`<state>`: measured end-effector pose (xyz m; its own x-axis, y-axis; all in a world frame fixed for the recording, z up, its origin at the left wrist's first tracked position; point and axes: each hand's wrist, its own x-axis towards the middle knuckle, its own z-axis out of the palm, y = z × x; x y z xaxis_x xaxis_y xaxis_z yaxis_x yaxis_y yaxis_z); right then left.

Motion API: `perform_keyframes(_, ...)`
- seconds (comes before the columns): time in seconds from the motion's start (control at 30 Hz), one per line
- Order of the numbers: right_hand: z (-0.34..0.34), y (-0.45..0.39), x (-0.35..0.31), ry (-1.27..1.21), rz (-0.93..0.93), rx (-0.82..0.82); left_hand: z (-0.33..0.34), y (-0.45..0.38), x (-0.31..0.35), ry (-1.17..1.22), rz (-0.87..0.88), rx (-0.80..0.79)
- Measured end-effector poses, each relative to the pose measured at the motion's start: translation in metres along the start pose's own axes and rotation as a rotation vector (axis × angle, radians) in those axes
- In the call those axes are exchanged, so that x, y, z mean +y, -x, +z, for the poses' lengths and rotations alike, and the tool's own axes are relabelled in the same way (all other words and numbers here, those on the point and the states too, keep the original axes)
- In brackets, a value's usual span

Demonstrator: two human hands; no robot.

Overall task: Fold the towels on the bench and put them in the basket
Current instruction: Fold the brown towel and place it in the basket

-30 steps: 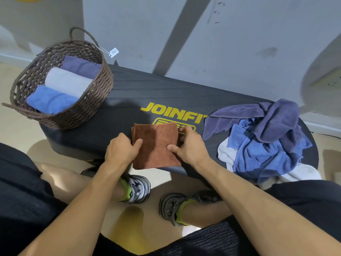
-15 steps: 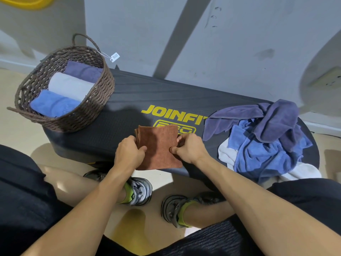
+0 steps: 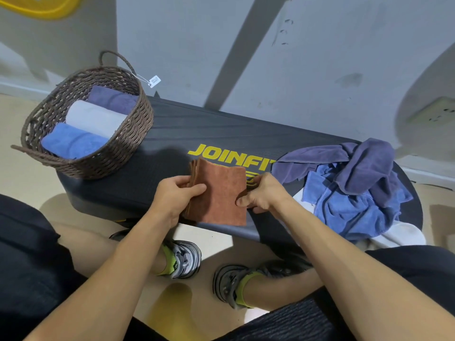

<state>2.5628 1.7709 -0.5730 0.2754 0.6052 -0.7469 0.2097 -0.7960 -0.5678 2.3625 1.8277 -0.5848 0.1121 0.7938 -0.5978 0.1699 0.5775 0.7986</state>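
A folded brown towel (image 3: 220, 193) lies at the near edge of the black bench (image 3: 221, 129). My left hand (image 3: 176, 193) grips its left edge, thumb on top. My right hand (image 3: 262, 194) pinches its right edge. A brown wicker basket (image 3: 128, 141) stands on the bench's left end and holds three rolled towels: blue (image 3: 71, 141), white (image 3: 96, 118) and purple (image 3: 113, 99). A loose heap of unfolded towels (image 3: 349, 190), purple, blue and white, sits on the bench's right end.
A grey wall rises right behind the bench. My knees and shoes (image 3: 184, 258) are on the tan floor below the bench's near edge. A paper tag (image 3: 154, 81) hangs from the basket handle.
Both hands have closed on the brown towel's side edges and lifted its far part slightly off the bench. The towel looks narrower than one second ago.
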Motion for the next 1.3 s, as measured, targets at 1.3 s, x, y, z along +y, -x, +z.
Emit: perform_keyframes(1.3, -0.009, -0.014, 0.024, -0.476, -0.195, 0.230, 0.012, -0.022, -0.033, -0.289, 0.243, 0.086)
